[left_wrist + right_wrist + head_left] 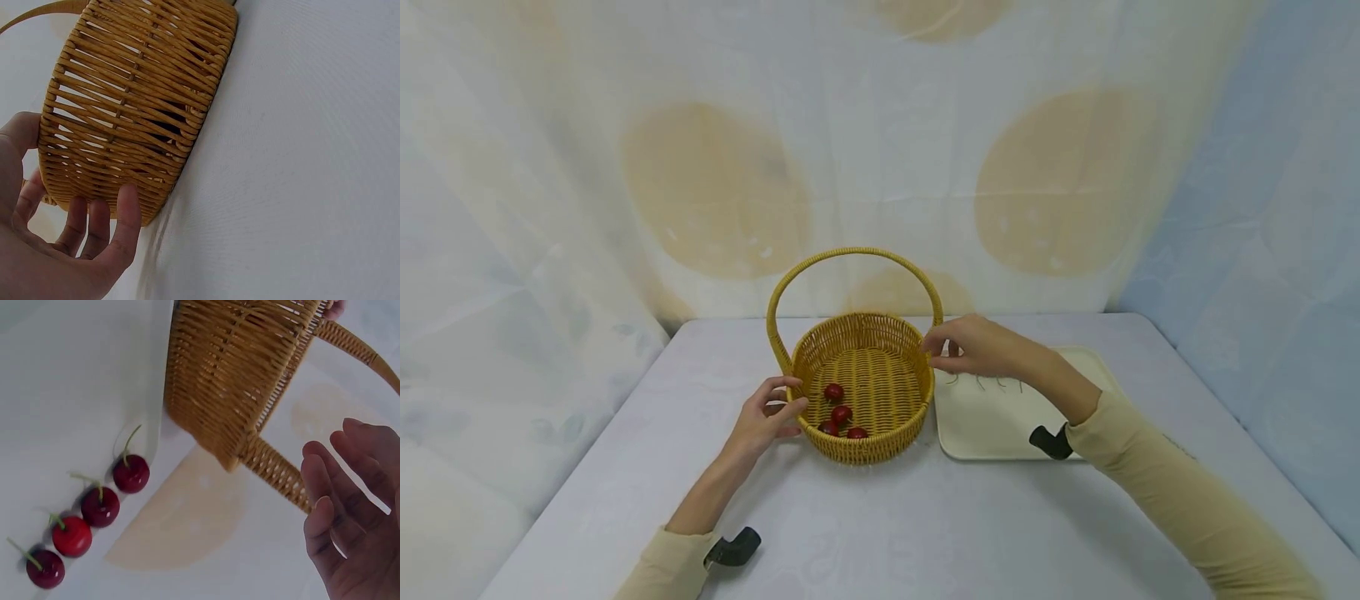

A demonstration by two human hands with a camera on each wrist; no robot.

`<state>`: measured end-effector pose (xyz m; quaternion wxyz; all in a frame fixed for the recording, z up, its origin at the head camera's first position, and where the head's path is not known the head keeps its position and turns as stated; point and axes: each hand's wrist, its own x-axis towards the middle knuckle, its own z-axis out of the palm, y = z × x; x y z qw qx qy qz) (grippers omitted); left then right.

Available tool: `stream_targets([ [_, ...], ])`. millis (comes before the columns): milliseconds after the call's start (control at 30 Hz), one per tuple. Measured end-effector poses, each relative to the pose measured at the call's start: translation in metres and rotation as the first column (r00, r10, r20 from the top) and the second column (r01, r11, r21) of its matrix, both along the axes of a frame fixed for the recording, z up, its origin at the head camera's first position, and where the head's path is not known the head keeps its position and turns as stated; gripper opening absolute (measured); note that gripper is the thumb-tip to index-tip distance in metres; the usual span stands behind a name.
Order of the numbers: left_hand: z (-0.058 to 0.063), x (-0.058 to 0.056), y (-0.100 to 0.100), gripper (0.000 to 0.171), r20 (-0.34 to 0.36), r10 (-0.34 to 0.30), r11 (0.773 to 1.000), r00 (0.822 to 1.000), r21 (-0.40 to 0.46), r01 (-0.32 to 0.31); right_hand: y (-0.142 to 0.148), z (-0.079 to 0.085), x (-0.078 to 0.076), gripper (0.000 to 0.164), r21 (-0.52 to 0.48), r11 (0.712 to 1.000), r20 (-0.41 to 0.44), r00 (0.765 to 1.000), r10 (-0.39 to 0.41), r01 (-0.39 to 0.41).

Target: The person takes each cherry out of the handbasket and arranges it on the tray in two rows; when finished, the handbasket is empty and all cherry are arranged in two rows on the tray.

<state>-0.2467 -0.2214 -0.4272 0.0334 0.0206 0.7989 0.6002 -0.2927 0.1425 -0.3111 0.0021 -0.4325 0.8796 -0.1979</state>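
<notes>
A yellow woven basket [865, 450] with a tall arched handle stands mid-table, with several dark red cherries [841, 414] in its left front part. My left hand [767, 417] grips the basket's left rim, the thumb at the rim and the fingers against the outer weave [125, 112]. Beside the right end of the handle, my right hand [973, 346] hovers with fingers loosely bent and nothing held in them. More stemmed cherries [72, 536] lie in a row along an edge of the cream tray [985, 429]; in the head view my right hand and arm mostly hide them.
The tray sits just right of the basket, partly under my right forearm. A pale cloth covers the table [865, 533]. Patterned curtains [880, 167] hang behind it and at both sides.
</notes>
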Motion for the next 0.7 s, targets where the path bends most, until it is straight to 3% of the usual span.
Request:
stream_targets([
  [267, -0.001, 0.001, -0.001, 0.055, 0.015, -0.001, 1.0, 1.0, 0.012, 0.001, -0.03, -0.017, -0.006, 0.016, 0.007, 1.0, 0.011, 1.0, 0.029, -0.029],
  [500, -0.001, 0.0, 0.0, 0.05, 0.017, -0.002, 1.0, 1.0, 0.012, 0.002, -0.057, -0.021, -0.001, 0.016, 0.056, 0.997, 0.0, 0.998, 0.061, -0.061],
  [700, -0.001, -0.002, -0.001, 0.049, 0.031, 0.006, 1.0, 1.0, 0.007, -0.006, -0.074, -0.034, -0.001, 0.017, 0.084, 0.993, 0.039, 0.996, 0.084, -0.087],
])
